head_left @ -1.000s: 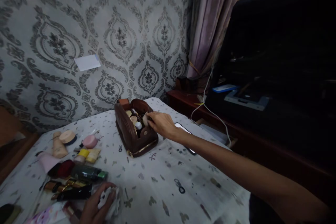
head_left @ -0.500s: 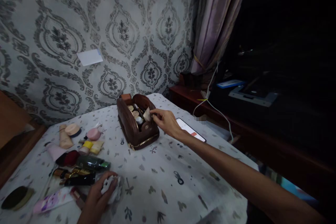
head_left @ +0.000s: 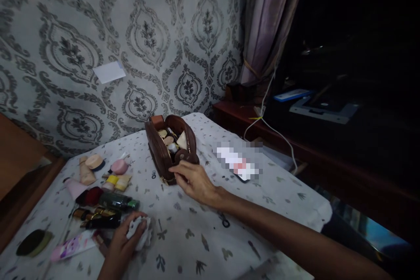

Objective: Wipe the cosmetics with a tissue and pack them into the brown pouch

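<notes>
A brown makeup bag (head_left: 154,153) stands unzipped on the patterned cloth, with several cosmetics inside. Among them a pale wedge sponge (head_left: 182,140) leans against the inner right wall. My right hand (head_left: 193,182) is at the bag's near end, its fingers loosely stretched towards the zipper with no object visible in them. My left hand (head_left: 123,240) grips a crumpled white cloth or tissue (head_left: 141,232) on the bed-like surface. Beside that hand lie a dark lipstick tube (head_left: 101,243), a black tube (head_left: 103,222) and a dark green bottle (head_left: 118,201).
To the left lie a pink-and-purple tube (head_left: 74,246), a dark round compact (head_left: 34,243), a pink puff-like item (head_left: 119,166) and several other cosmetics. A phone (head_left: 241,166), partly blurred out, lies right of the bag. A white cable (head_left: 285,142) hangs along the dark red furniture (head_left: 226,111).
My right hand has let go of the wedge sponge inside the bag and moved down and left to the bag's near end. My left hand keeps its hold on the white cloth.
</notes>
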`<state>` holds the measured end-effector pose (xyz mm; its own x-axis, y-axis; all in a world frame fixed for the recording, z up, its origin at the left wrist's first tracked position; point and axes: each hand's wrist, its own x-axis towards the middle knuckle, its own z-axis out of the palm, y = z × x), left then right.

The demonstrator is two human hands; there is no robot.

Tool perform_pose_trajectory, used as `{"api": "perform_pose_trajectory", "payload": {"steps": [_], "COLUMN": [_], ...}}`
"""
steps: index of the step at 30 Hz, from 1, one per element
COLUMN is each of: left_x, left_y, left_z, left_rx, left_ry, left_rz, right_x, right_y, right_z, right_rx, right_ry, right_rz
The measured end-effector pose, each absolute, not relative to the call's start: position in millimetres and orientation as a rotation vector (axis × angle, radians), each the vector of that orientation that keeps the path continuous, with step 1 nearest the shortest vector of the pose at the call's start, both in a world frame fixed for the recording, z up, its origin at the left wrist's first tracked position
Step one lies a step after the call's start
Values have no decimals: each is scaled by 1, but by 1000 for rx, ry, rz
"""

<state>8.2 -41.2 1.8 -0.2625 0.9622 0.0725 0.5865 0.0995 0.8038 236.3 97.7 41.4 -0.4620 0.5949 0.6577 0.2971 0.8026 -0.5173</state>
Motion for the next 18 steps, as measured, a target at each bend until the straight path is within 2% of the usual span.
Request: {"api": "perform_pose_trajectory", "payload": {"steps": [4, 10, 18], "left_x": [8, 8, -1], "left_y": [-41, -41, -40], "left_z": [2, 2, -2], "left_rx": [1542, 1520, 1550], "left_ry": [1921, 1902, 1833], "left_rz": [1051, 1082, 999], "right_x": [249, 253, 248], "right_y": [119, 142, 139], "right_z": [65, 90, 91], "right_rx": [-870, -1152, -1143], "right_ry": [-2010, -2258, -2322], "right_rz": [279, 235, 178]}}
